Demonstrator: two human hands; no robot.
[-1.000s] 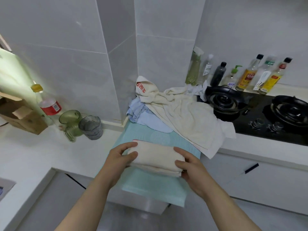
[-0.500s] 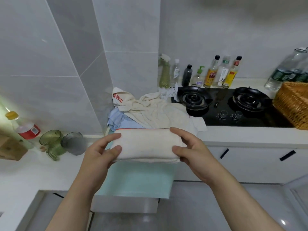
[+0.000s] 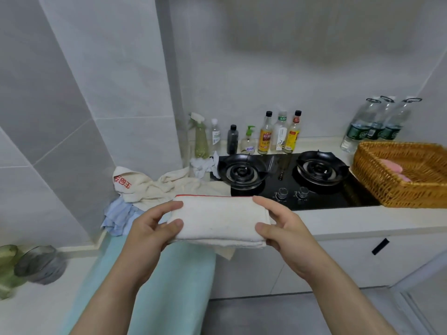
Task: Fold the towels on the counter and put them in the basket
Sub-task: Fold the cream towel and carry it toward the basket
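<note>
Both hands (image 3: 152, 229) (image 3: 286, 229) around folded towel (image 3: 219, 220)

One head-worn view looks forward and down, close over the counter (image 3: 362, 221) and hob (image 3: 285, 187)

Both forearms extended forward, bare. Left hand (image 3: 154, 226) and right hand (image 3: 281, 228) each pinch one end of folded towel (image 3: 219, 220), thumbs on top
</note>
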